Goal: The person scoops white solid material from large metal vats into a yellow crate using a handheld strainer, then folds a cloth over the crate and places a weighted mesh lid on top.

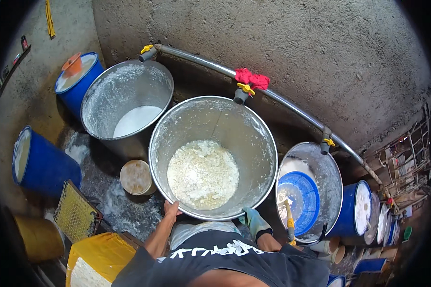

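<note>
A large metal vat (251,118) stands right in front of me, with lumpy, pale, wet-looking material (203,175) in its bottom. My left hand (171,209), bare, grips the near rim at the left. On the same rim, farther right, is my right hand (255,221) in a light green work glove, its fingers curled over the edge. A second metal vat (104,97) at the left holds smooth white stuff (138,120). In a smaller metal vat (328,190) at the right sits a blue plastic basket (310,211) with a yellow-handled tool (290,222) across it.
A metal pipe (291,104) with yellow-handled valves (246,88) runs along the wall above the vats. Blue drums (48,163) stand left and right (348,208). A lidded bucket (136,177) is on the wet floor, near a yellow sheet (100,249) around white material (86,274).
</note>
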Action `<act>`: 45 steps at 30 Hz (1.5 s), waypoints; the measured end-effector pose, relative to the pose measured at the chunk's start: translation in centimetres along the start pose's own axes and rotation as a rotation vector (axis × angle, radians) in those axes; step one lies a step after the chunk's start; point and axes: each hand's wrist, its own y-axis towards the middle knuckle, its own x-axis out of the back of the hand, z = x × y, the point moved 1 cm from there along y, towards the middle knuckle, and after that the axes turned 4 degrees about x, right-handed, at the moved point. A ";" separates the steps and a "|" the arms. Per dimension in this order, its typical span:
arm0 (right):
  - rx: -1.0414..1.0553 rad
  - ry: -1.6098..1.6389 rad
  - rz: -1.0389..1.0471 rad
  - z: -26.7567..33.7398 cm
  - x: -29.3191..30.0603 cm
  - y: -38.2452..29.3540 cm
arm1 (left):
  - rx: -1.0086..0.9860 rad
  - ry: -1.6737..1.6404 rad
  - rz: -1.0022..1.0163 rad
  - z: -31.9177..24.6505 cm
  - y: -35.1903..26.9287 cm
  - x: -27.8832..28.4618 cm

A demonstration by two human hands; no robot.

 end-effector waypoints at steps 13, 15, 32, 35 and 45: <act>0.641 -0.767 -0.313 12.3 10.7 5.2 | -0.306 0.301 -0.239 -1.3 3.2 1.3; 0.695 -0.838 -0.423 18.9 6.3 7.3 | -0.373 0.267 -0.368 -4.4 4.1 1.3; 0.812 -1.378 -0.548 47.0 -16.5 30.8 | -0.563 0.351 -0.870 -6.0 3.3 2.6; 0.821 -1.348 -0.528 46.8 -16.6 30.3 | -0.559 0.345 -0.879 -4.5 3.4 3.7; 0.828 -1.295 -0.514 45.1 -16.4 24.2 | -0.687 0.311 -0.880 -1.5 3.1 7.5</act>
